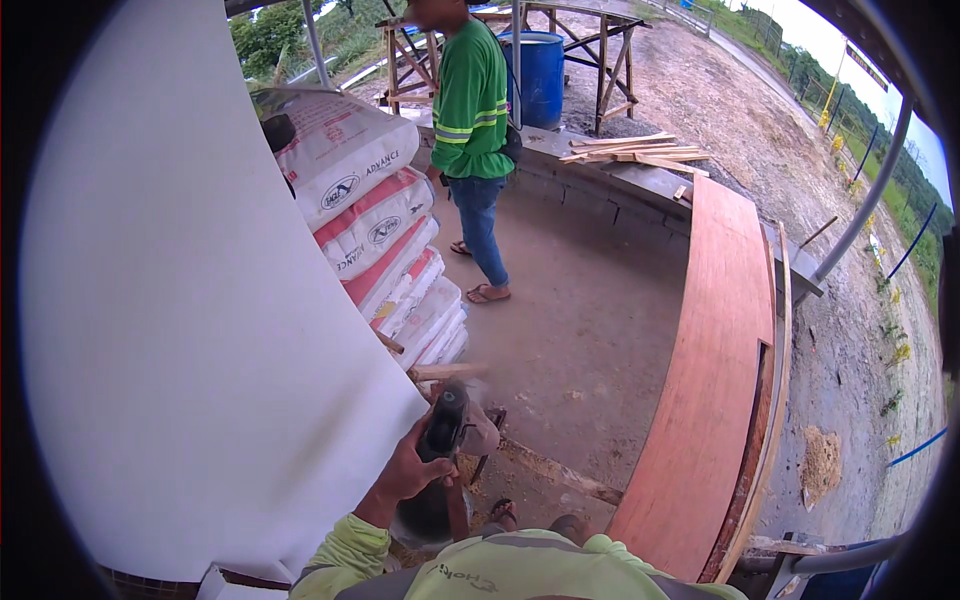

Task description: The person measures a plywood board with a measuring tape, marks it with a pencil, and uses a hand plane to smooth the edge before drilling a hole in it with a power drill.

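Note:
My left hand (408, 468) is closed around a black power tool (446, 422) with a rounded end, low in the middle of the head view. Its thumb lies across the tool's body. Beside the tool is a blurred pinkish-grey shape (482, 434) that I cannot make out. Just beyond the tool's far end, a wooden stick (445, 371) juts out from the bag stack, its right end blurred. A narrow board (560, 470) lies near the floor, to the right of the tool. My right hand does not show.
A white panel (200, 300) fills the left side. Stacked white-and-red bags (375, 230) stand beside a person in a green shirt (470, 100). A long reddish plywood sheet (700, 370) runs along the right. Farther off are loose wood strips (640, 150) and a blue drum (535, 80).

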`<action>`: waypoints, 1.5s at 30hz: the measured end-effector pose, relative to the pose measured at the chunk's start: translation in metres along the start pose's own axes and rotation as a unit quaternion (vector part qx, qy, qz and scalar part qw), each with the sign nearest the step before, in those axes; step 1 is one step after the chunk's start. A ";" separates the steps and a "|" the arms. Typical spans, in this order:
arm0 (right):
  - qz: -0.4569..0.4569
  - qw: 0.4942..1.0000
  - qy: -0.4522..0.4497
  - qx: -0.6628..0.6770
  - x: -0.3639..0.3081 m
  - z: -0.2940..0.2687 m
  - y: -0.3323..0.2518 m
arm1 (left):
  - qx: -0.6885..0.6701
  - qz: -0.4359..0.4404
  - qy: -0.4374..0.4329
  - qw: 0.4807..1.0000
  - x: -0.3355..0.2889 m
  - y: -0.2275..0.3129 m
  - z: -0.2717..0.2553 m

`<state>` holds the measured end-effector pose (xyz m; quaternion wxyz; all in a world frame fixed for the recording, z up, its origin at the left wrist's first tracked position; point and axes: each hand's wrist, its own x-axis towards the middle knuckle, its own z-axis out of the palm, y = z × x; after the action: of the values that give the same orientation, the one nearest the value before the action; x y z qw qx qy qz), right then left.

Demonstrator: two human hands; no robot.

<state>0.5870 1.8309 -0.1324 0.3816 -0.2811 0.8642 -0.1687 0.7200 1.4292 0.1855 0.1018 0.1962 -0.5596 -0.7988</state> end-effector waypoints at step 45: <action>0.174 0.975 0.132 -0.039 0.117 -0.292 -0.091 | 0.620 0.181 0.058 0.762 0.017 0.100 -0.116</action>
<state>0.3347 1.7104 0.0381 0.2766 -0.1160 0.9486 -0.1014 0.7486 1.2888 0.2413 0.1330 0.1573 -0.9507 -0.2318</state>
